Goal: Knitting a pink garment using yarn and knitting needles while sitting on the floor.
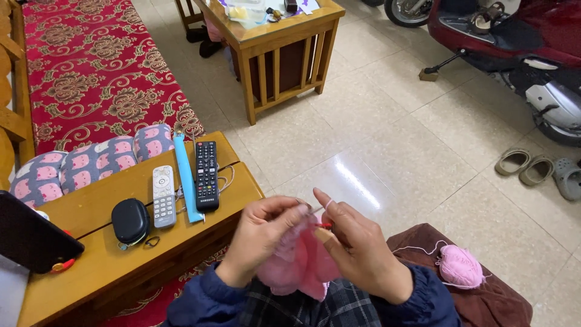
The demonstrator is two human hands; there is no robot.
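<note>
Both of my hands are gripping the pink knitting point(298, 261) above my lap: left hand point(261, 237) pinching its top edge, right hand point(363, 251) holding the red-tipped needle point(323, 225), lying crosswise, tip pointing left, forefinger raised.

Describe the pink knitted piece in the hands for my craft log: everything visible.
The pink knitted piece is soft, fuzzy wool-like fabric hanging bunched over the lap. The left hand grips its upper left edge; the right hand holds its top right, where a red-tipped needle pokes out. Its stitches are too blurred to tell.
</note>
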